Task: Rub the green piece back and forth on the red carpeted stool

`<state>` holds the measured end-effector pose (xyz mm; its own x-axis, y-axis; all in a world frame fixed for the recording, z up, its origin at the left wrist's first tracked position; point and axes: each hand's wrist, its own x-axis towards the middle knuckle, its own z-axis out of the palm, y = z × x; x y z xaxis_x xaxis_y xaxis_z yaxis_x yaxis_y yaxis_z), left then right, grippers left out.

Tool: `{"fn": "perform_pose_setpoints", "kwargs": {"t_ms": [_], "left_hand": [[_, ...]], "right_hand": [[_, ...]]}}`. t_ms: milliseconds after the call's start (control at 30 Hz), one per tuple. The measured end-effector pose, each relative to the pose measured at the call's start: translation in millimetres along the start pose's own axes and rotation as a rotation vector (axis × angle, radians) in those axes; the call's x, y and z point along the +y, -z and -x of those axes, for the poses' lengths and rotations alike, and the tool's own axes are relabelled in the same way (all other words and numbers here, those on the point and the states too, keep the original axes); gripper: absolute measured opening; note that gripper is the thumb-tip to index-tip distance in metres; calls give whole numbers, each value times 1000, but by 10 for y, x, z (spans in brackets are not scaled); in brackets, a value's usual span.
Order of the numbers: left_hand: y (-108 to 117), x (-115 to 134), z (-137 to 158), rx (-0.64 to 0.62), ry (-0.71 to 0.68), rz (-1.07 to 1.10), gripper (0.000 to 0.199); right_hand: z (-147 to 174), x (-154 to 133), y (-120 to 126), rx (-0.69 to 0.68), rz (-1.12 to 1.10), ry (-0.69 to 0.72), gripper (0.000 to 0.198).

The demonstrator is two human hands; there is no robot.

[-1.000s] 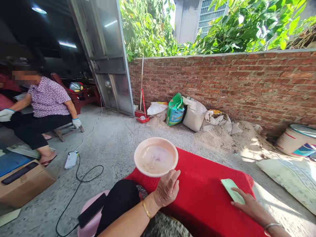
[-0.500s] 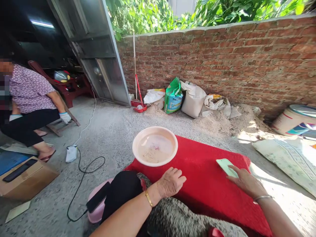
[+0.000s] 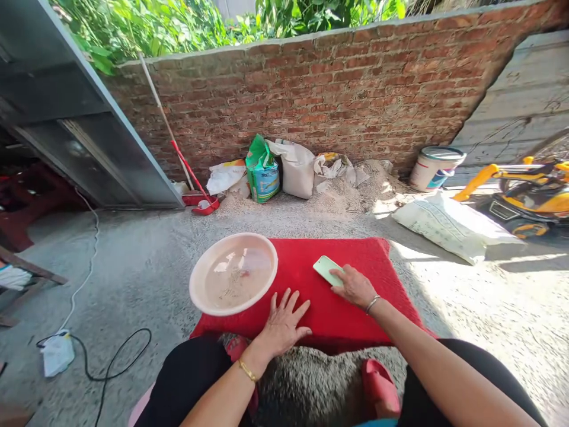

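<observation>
My left hand (image 3: 284,323), a gold bracelet at its wrist, lies over the near edge of the red cloth (image 3: 355,320) with fingers spread and nothing held. A light green phone (image 3: 326,270) is in the grip of my right hand (image 3: 355,286), low over the cloth or resting on it; I cannot tell which. The thumb and fingers cover its near end. To the left of my left hand, a pale pink basin (image 3: 195,290) stands on the cloth's left end. Water and small dark bits show inside it.
Against the brick wall (image 3: 355,89) lean a green bag (image 3: 262,172), a white sack (image 3: 297,169) and a red dustpan (image 3: 207,204). Gravel, a bucket (image 3: 435,169) and a yellow toy digger (image 3: 528,190) are farther right. A black cable (image 3: 111,362) loops over the floor at left.
The view has swung right, and the seated person is mostly out of it. My left hand's curled fingers have spread out. The phone in my right hand is now nearer the basin.
</observation>
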<state>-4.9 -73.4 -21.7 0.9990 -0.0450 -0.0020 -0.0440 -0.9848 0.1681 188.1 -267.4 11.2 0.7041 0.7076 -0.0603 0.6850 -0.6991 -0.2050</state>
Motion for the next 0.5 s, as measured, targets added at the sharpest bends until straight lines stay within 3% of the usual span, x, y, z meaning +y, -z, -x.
{"fn": "perform_pose_setpoints", "kwargs": {"t_ms": [133,233,333,500], "left_hand": [[-14,-176,61,101,65,-41,64],[-31,-306,109,164,84,-47,61],[-34,-335,118,194,51,-44,59],[-23,-233,114,226,80,-3,56]], "right_hand": [[178,850,174,-24,27,-324,50],[361,1224,291,22,74,-571,52],[445,1255,340,109,83,-643,55],[112,885,253,194,-47,-436,54]]}}
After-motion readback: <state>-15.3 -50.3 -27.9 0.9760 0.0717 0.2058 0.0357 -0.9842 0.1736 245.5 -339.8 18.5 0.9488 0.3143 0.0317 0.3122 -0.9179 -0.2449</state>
